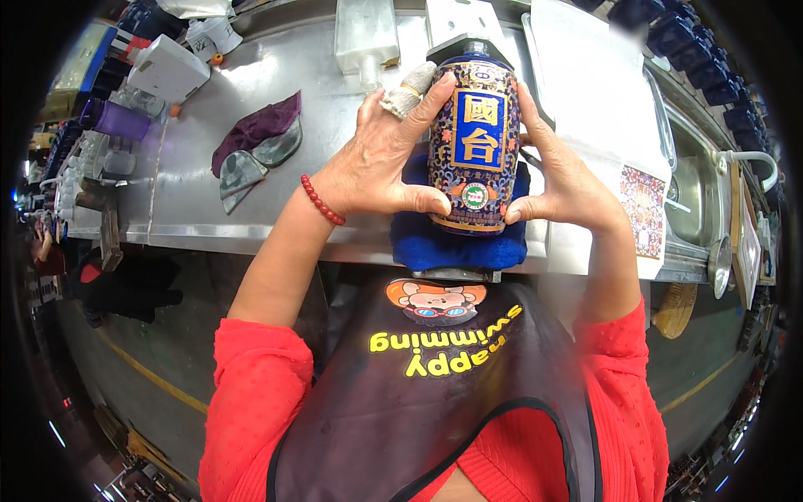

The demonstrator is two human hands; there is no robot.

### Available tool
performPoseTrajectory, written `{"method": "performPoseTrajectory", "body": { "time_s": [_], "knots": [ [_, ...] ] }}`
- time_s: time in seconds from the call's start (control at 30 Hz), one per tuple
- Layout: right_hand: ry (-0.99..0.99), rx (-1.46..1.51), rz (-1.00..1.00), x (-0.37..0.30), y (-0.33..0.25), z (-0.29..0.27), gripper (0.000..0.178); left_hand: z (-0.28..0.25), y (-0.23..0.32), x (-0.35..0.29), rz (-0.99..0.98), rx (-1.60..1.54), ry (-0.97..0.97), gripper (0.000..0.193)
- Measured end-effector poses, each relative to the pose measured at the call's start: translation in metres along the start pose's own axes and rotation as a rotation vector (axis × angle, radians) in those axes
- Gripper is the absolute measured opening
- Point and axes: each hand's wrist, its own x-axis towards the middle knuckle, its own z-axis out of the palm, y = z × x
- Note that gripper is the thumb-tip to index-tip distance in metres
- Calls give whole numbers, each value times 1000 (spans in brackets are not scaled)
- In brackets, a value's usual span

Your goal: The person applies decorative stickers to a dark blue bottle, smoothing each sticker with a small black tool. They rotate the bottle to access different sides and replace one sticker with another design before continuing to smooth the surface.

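A dark blue bottle (478,188) with a dense floral wrap and a blue front panel lies tilted on a folded blue cloth (458,251) at the bench edge, its neck pointing away from me. My left hand (376,167) presses its left side with thumb and fingers; one finger wears a grey fabric cover (408,90) bound with a yellow band. On the other side, my right hand (570,182) grips the bottle, thumb near its base. A dark support shows behind the neck. The bottle's underside is hidden.
A printed floral sheet (642,209) lies on white paper (583,109) at the right, beside a sink (690,197) with a tap. Purple and camouflage cloth pieces (255,142) lie left on the metal bench (188,197). A clear bottle (366,38) stands farther back; a purple cup (115,119) is far left.
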Motion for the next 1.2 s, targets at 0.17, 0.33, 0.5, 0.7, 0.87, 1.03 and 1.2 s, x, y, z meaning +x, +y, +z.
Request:
{"method": "performPoseTrajectory", "body": {
  "time_s": [0.17,0.33,0.5,0.7,0.87,1.03,1.2],
  "knots": [
    [17,-76,-48,0,1,0,154,0,2,0,-7,-7,2,129],
    [2,-33,-11,-1,1,1,154,-2,4,0,-1,52,-15,129],
    [1,-25,-1,-7,8,2,154,-4,6,0,-1,56,-16,130],
    [-9,-24,6,-7,10,4,153,-2,6,-1,5,65,-11,129],
    [-26,-171,-81,-4,-2,-6,149,-4,8,-1,-57,-35,-60,128],
    [122,-515,-136,-6,-49,-39,54,-7,14,0,-57,-18,-16,129],
    [-425,-470,164,86,-105,-53,20,-7,16,-2,-90,8,-71,137]
  ]
}}
